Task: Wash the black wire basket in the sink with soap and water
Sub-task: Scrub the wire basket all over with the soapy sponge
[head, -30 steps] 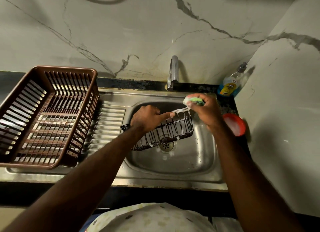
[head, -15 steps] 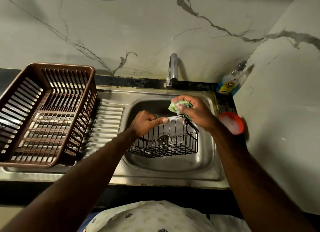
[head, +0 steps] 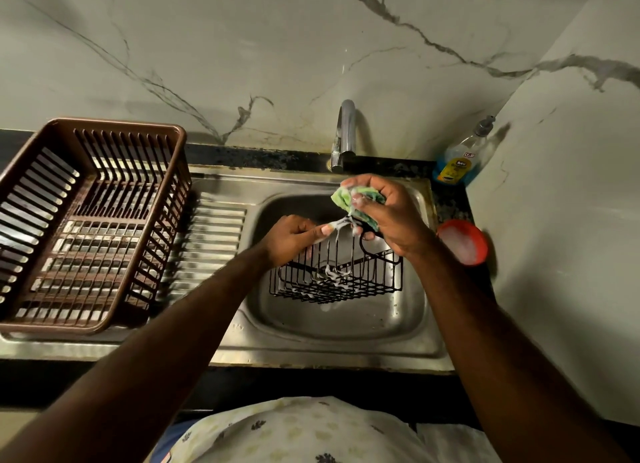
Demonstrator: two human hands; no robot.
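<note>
The black wire basket point(head: 337, 275) hangs over the steel sink point(head: 339, 327), streaked with white foam. My left hand point(head: 294, 237) grips its upper rim on the left, thumb stretched along the soapy wire. My right hand point(head: 384, 216) clutches a green and yellow sponge point(head: 349, 201) and presses it on the basket's top right corner. The sponge is folded and sudsy. No water runs from the tap point(head: 344, 133).
A brown plastic dish rack point(head: 86, 220) sits on the ribbed drainboard at left. A soap dispenser bottle point(head: 460, 157) stands in the back right corner. A red bowl of suds point(head: 464, 242) rests on the counter by the right wall.
The basket turned from a slanted pose to hang squarely, opening toward me. My right hand brought the sponge down from above the rim onto the top right corner.
</note>
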